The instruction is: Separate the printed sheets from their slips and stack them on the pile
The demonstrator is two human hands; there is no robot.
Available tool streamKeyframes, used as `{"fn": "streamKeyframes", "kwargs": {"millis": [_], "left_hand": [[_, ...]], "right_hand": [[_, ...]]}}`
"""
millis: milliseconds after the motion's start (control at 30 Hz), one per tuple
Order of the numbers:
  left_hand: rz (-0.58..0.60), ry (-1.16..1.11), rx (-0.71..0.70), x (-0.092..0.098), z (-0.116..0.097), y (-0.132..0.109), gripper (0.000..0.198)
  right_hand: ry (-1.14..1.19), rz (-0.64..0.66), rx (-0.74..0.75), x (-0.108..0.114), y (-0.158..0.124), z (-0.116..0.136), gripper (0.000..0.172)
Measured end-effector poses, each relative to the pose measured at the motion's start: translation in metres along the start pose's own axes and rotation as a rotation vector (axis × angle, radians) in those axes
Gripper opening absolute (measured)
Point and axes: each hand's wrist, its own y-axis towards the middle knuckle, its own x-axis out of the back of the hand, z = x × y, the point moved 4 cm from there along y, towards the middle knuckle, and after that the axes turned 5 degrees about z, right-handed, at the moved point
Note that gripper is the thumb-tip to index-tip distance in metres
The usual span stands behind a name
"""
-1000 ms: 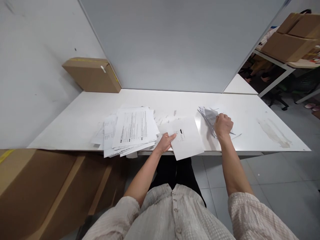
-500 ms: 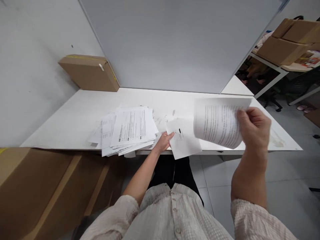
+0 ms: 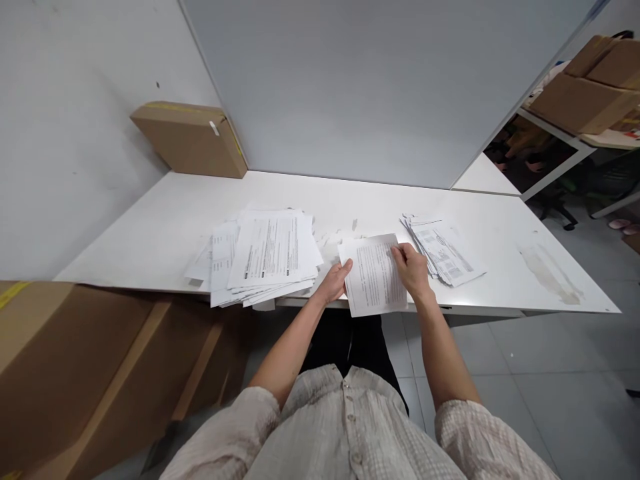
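A printed sheet lies at the white table's front edge, on top of another sheet. My left hand presses its left edge with the fingers together. On the sheet's right edge rests my right hand, fingers on the paper. A loose heap of printed papers spreads to the left of my left hand. A smaller fanned stack of papers sits just right of my right hand.
A flat cardboard box leans in the back left corner against the wall. A grey partition closes the table's far side. Large cardboard stands at the near left. More boxes sit on a table at the right.
My right hand lifted a printed sheet off the right stack, carried it left and laid it on the sheet under my left hand. The left hand stayed in place.
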Motion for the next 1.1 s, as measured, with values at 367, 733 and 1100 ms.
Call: {"fn": "streamKeyframes", "kwargs": {"millis": [367, 733, 1100], "left_hand": [[0.021, 0.090, -0.030, 0.003, 0.002, 0.001, 0.050], [0.004, 0.104, -0.068, 0.000, -0.001, -0.001, 0.049], [0.012, 0.134, -0.095, -0.001, -0.002, -0.004, 0.048]], "right_hand": [[0.100, 0.092, 0.024, -0.017, 0.001, -0.007, 0.028], [0.562, 0.085, -0.265, -0.021, -0.014, -0.017, 0.035], [0.646, 0.014, -0.303, -0.014, -0.018, -0.010, 0.033]]}}
